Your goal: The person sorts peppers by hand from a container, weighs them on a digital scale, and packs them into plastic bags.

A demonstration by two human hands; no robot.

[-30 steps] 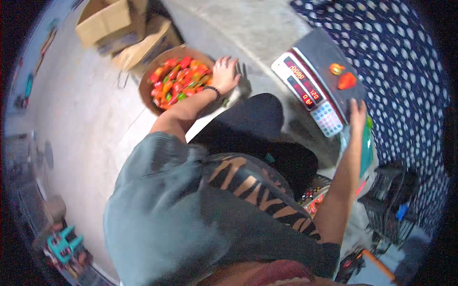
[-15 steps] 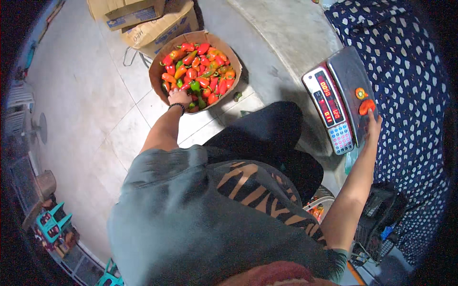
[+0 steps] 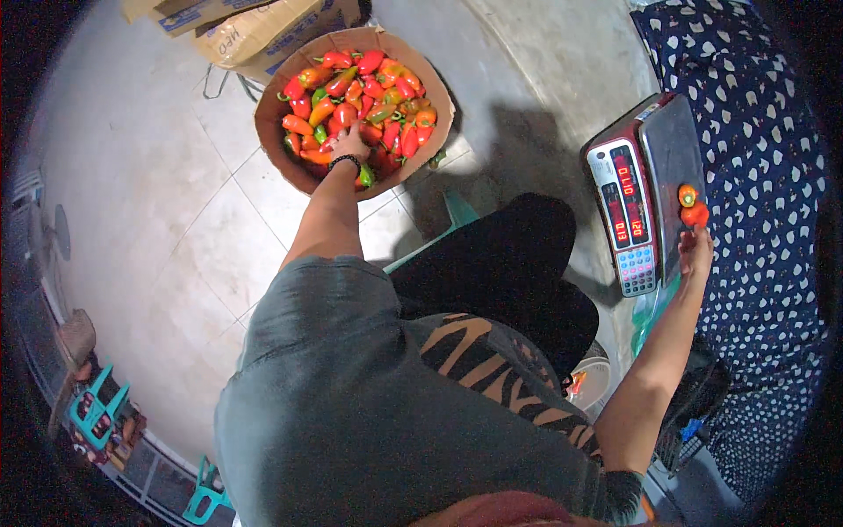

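Observation:
A brown cardboard container (image 3: pixel 263 132) with an uneven rim holds many red, orange and green peppers (image 3: pixel 384 112). Into its near side reaches my left hand (image 3: pixel 351 145), fingers stretched among the peppers and partly hidden by them; no pepper is visibly gripped. On the right stands a digital scale (image 3: pixel 672 145) with a metal platform and lit red digits. Two peppers rest on that platform: an orange one (image 3: pixel 688 195) and, touching it, a red one (image 3: pixel 695 215). Just below the red one is my right hand (image 3: pixel 695 250), open, fingertips at or very near the pepper.
Cardboard boxes (image 3: pixel 255 39) stand behind the container. Dark patterned cloth (image 3: pixel 746 176) hangs along the scale's right. A pale bucket (image 3: pixel 594 382) with some peppers is by my right forearm. Green plastic (image 3: pixel 648 316) hangs below the scale. Teal stools (image 3: pixel 98 408) stand at far left.
My left hand has moved right and deeper over the peppers. A second pepper still lies beside the first on the scale; my right hand has drawn slightly back from the red one. The scale's digits differ.

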